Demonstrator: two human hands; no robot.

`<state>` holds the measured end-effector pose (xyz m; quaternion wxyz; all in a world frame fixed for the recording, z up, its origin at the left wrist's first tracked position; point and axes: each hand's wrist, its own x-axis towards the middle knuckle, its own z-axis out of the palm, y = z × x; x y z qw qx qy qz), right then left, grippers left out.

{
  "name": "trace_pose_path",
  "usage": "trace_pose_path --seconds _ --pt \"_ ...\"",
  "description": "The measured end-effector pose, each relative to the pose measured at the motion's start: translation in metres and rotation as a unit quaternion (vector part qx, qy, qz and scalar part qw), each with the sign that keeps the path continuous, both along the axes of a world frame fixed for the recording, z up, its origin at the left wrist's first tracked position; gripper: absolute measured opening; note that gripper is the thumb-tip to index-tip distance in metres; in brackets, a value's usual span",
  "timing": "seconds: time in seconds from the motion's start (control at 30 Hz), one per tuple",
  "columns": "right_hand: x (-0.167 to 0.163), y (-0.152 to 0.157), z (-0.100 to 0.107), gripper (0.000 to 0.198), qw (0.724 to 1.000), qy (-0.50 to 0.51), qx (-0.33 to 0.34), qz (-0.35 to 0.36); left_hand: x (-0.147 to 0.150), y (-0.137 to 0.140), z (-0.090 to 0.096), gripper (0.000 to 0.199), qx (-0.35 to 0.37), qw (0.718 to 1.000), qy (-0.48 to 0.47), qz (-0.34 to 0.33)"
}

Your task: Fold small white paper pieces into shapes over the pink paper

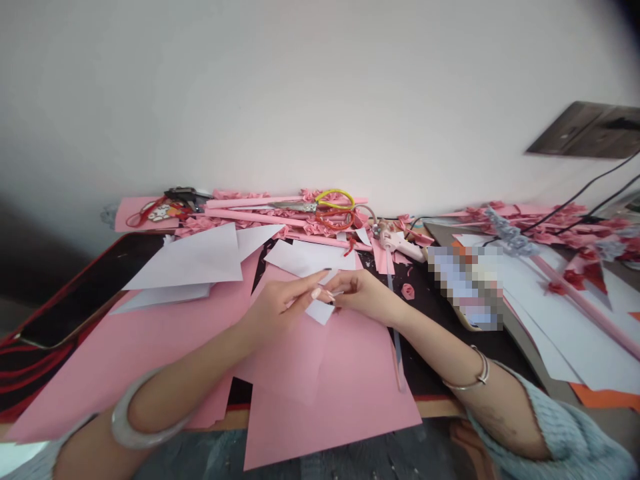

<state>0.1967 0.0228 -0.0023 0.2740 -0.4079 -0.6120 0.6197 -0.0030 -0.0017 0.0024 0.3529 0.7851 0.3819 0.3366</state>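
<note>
A small piece of white paper [320,312] is pinched between my two hands above the pink sheets. My left hand [286,300] has its fingers stretched along the paper, with the thumb pressing on it. From the other side, my right hand [364,293] grips the same piece with bent fingers; its fingertips partly hide the paper. Large pink paper sheets [345,393] lie beneath both hands, one reaching over the table's front edge. Just beyond the hands are white paper sheets [313,257].
Scissors [333,203] with yellow handles rest on pink paper rolls and flowers by the wall. A glue gun [400,243] lies behind my right hand, near a phone [465,290]. More white sheets [545,313] are at right, a black tablet-like device [90,287] at left.
</note>
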Motion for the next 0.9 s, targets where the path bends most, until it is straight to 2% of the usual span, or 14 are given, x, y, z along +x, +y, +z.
trace_pose_path --seconds 0.1,0.17,0.23,0.3,0.33,0.4,0.47,0.6,0.77,0.9 --pt "0.004 0.000 0.003 0.009 0.997 -0.065 0.025 0.022 0.000 0.000 0.002 0.039 -0.059 0.998 -0.014 -0.012" --pt "0.007 0.000 0.006 0.009 0.994 -0.103 0.033 0.035 -0.002 0.004 0.002 0.037 -0.052 0.998 -0.032 0.031" --pt "0.011 0.000 0.009 0.010 0.990 -0.125 0.029 0.051 -0.006 0.012 0.001 0.034 0.006 0.993 -0.026 0.117" --pt "0.013 0.000 0.010 0.010 0.988 -0.132 0.018 0.075 -0.011 0.023 -0.004 0.036 0.110 0.976 0.042 0.184" --pt "0.013 -0.001 0.011 0.010 0.987 -0.133 0.014 0.084 -0.014 0.029 -0.007 0.040 0.159 0.964 0.086 0.193" --pt "0.013 -0.001 0.011 0.008 0.987 -0.132 0.011 0.095 -0.018 0.041 -0.015 0.051 0.193 0.952 0.157 0.178" --pt "0.012 -0.002 0.012 0.007 0.987 -0.130 0.012 0.097 -0.021 0.049 -0.020 0.042 0.185 0.953 0.192 0.143" --pt "0.012 -0.002 0.012 0.006 0.987 -0.125 0.006 0.098 -0.021 0.052 -0.020 0.023 0.148 0.966 0.172 0.124" --pt "0.014 0.000 0.010 0.006 0.989 -0.112 0.003 0.095 -0.020 0.045 -0.010 0.020 0.065 0.976 0.161 0.128" --pt "0.014 0.000 0.009 0.007 0.989 -0.116 0.001 0.091 -0.022 0.044 -0.009 0.014 0.051 0.978 0.163 0.117"
